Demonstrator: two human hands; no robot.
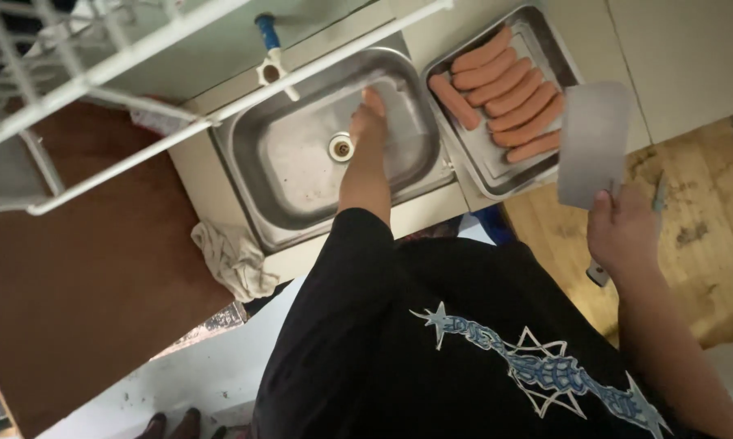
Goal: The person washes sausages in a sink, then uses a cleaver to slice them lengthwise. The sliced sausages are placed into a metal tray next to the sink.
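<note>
Surface [431, 213]: pale counter, seen from above at a slant. A steel sink [256, 158] was set into it, drain near the basin's middle. Just beside the sink, to its right, a shallow metal tray [484, 167] lay on the surface, carrying a row of sausages [504, 93] side by side. A wooden cutting board [708, 236], stained and scuffed, lay further right. A crumpled pale cloth [234, 258] hung over the surface's front edge, below the sink.

left arm stretched straight out, left hand [369, 114] reaching forward with fingers loose. right arm bent at the elbow, right hand [624, 232] closed in a tight grip.
</note>
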